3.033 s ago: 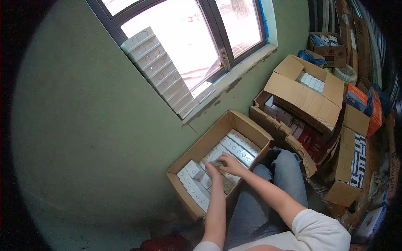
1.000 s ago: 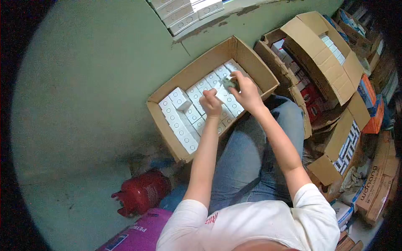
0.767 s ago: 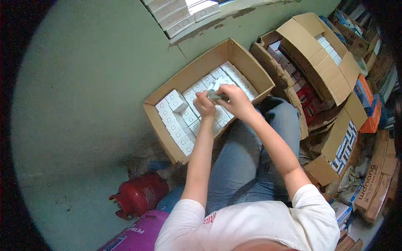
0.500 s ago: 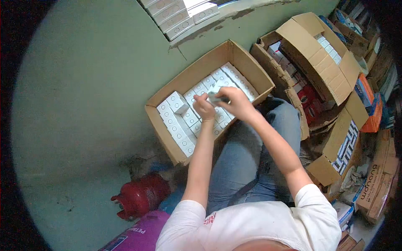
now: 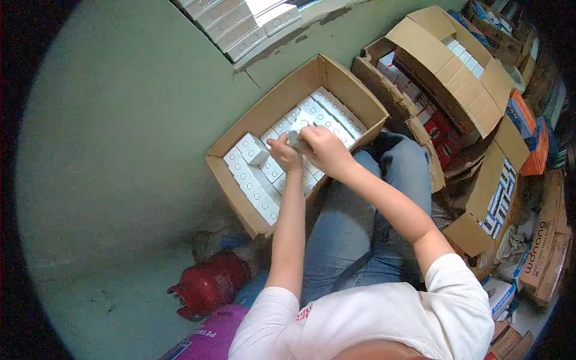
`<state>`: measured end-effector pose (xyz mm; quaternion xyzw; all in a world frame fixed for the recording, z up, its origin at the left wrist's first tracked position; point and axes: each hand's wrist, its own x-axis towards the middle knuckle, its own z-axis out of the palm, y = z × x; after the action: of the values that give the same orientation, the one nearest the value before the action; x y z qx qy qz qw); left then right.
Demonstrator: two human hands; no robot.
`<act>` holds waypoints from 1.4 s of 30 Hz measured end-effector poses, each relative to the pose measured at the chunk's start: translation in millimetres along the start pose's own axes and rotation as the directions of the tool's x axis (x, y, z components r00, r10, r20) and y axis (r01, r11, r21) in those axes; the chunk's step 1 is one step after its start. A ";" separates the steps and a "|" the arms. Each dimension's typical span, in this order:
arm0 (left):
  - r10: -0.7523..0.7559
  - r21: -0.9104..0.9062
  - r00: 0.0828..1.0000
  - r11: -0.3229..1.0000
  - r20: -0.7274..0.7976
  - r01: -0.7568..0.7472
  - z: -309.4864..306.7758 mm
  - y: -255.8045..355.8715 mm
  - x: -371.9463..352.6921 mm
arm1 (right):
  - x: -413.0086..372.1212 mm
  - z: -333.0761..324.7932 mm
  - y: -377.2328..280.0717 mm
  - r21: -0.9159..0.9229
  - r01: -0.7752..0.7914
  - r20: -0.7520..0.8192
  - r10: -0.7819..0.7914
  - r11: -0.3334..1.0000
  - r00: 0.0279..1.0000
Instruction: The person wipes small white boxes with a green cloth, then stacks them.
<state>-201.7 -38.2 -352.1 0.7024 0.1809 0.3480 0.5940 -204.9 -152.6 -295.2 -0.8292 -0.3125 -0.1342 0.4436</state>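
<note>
Left hand: the left hand [image 5: 282, 153] is curled shut, its fingertips pinching one end of a small grey object [image 5: 295, 139].
Right hand: the right hand [image 5: 323, 151] is closed over the other end of the same object, so the two hands meet and touch.
Grey object: it is held between both hands, just above the middle of the open cardboard box [image 5: 271, 107]; what it is cannot be told.
Cardboard box: it stands on the floor against the green wall, below the windowsill, with its flaps open and its near corner by the person's jeans [image 5: 360, 222].
Contents: rows of white boxes [image 5: 337, 113] with round marks fill it; one loose white box [image 5: 252, 148] sits tilted on top, near the left wall.
Windowsill: a stack of white boxes [image 5: 231, 25] leans there.
Right side: more open cartons [image 5: 456, 66] of packaged goods.
Near floor: a red gas cylinder [image 5: 210, 283] lies beside a purple bag [image 5: 207, 339].
</note>
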 end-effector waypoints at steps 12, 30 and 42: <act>0.148 0.223 0.978 0.958 0.147 -0.178 -6.4 -10.8 -0.2 | 4.0 -9.0 36.4 0.058 -0.001 0.031 -0.001 0.998 1.000; -0.031 0.026 0.979 0.999 0.203 0.026 -12.8 -40.3 2.7 | 8.7 -6.0 67.1 0.048 -0.344 -0.070 0.346 0.938 0.935; -0.296 -0.104 0.676 0.869 0.675 0.484 3.1 0.2 2.0 | 17.3 -15.5 102.2 0.670 -0.570 0.131 0.680 0.475 0.722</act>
<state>-198.2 -39.2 -351.5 0.6328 0.0648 -0.0268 0.7711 -125.6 -200.4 -344.3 -0.6538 0.0211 0.0959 0.7503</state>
